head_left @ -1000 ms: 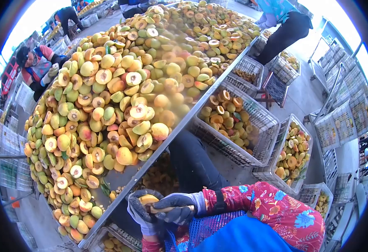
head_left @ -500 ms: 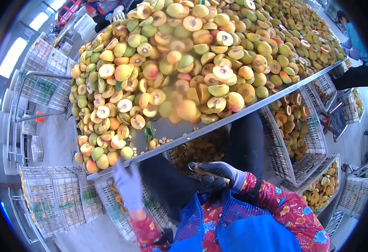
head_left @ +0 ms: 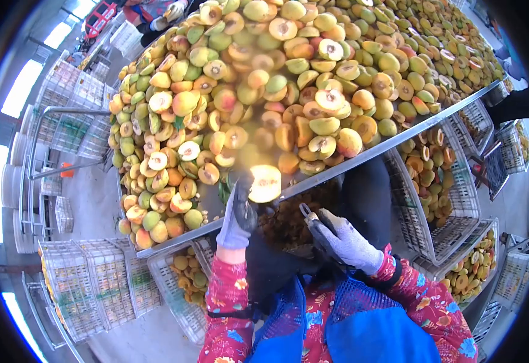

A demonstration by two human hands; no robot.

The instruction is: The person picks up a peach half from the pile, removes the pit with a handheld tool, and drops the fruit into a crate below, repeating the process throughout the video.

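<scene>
My left hand (head_left: 238,213), in a pale glove with a dark palm, is closed on a halved peach (head_left: 266,184) at the table's front edge. Its bright cut face is turned toward me. To the right and lower, my right hand (head_left: 345,239) grips a small pitting tool with a metal loop (head_left: 305,210) at its tip; most of the handle is hidden in the fingers. Beyond both hands a large heap of peaches (head_left: 331,100), many of them halved, covers the metal table. A green leaf lies just behind my left hand.
The table's raised metal edge (head_left: 391,143) runs diagonally before me. Fruit-filled plastic crates stand at right (head_left: 467,209) and below left (head_left: 180,302). Another crate (head_left: 98,290) stands farther left. Co-workers' gloved hands (head_left: 175,10) show at the far side.
My left hand has moved right from the table's left corner and now holds a halved peach. My right hand has shifted slightly right, with the tool's loop now pointing up.
</scene>
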